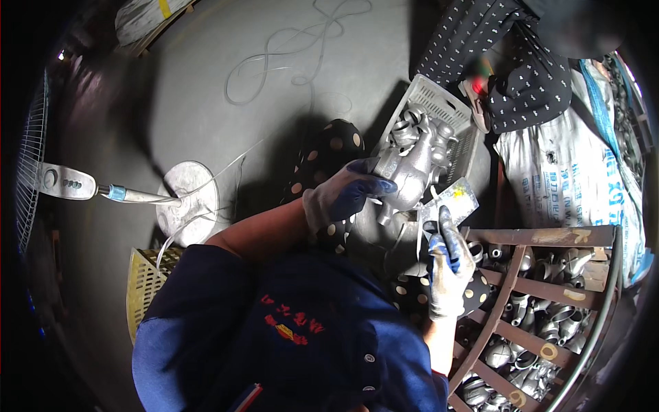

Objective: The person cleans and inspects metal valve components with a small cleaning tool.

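My left hand (347,194), in a white and blue work glove, is closed around one end of a grey bulbous metal casting (406,175) with a narrow neck. The casting is tilted in front of a grey plastic crate (424,88) holding several similar metal parts (443,144). My right hand (449,264), gloved alike, is to the right and nearer, its fingers bent together. A thin pale strip (419,239) shows beside its fingertips; whatever those fingers pinch is too small to make out. Just beyond them is a pale flat piece (453,199) with a yellow mark.
A brown metal bin frame (508,288) full of castings stands at the right. White woven sacks (549,172) and another person's patterned trouser leg (528,96) are at the upper right. Left are a standing fan (68,180), its round base (195,206) and a yellow basket (141,288). Cable (264,58) loops across the floor.
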A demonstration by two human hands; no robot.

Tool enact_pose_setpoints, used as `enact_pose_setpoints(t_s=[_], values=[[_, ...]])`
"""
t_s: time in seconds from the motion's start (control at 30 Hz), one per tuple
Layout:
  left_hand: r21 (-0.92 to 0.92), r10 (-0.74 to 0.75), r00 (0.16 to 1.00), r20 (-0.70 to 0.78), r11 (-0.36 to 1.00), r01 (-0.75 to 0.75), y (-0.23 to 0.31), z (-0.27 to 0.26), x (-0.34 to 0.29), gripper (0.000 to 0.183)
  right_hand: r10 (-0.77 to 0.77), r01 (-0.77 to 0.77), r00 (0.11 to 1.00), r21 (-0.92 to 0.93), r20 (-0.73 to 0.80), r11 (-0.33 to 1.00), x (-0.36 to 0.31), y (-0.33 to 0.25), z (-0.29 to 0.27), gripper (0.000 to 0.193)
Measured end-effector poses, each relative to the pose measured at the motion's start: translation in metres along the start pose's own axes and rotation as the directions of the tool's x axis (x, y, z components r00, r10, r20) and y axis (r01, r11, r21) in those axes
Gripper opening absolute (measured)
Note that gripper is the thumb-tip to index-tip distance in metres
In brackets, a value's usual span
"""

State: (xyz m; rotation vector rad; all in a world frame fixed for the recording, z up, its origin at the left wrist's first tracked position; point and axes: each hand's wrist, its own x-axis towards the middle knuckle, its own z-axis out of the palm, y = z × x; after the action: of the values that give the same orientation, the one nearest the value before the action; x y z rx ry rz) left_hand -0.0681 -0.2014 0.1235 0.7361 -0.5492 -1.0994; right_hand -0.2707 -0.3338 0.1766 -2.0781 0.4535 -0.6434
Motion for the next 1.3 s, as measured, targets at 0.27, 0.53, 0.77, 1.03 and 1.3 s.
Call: enact_pose_setpoints(t_s=[0.27,0.53,0.77,1.03,1.3], values=[[0.072,-0.066,0.997,-0.048,0.995,0.069,-0.011,0.003,0.001,0.034,-0.112,0.112,0.994,-0.283,0.016,0.953,-0.012,-0.004,0.002,0.021],[0.253,-0.013,0.998,-0.064,0.967,0.029,-0.005,0.011,-0.001,0.032,-0.165,0.176,0.984,-0.452,0.064,0.874,-0.011,-0.001,0.002,0.027],[0.289,0.072,0.994,-0.077,0.956,-0.047,-0.009,0.011,-0.002,0.027,-0.217,0.249,0.968,-0.471,0.123,0.846,-0.014,0.004,0.001,0.027],[0.147,-0.06,0.994,-0.086,0.986,0.072,0.002,0.017,-0.004,0.021,0.516,-0.562,0.827,0.325,0.221,0.761,-0.01,-0.025,0.001,0.03],[0.207,-0.027,0.996,-0.08,0.978,0.043,0.002,0.026,-0.004,0.019,0.43,-0.537,0.843,0.525,0.323,0.66,-0.004,-0.007,-0.005,0.037]])
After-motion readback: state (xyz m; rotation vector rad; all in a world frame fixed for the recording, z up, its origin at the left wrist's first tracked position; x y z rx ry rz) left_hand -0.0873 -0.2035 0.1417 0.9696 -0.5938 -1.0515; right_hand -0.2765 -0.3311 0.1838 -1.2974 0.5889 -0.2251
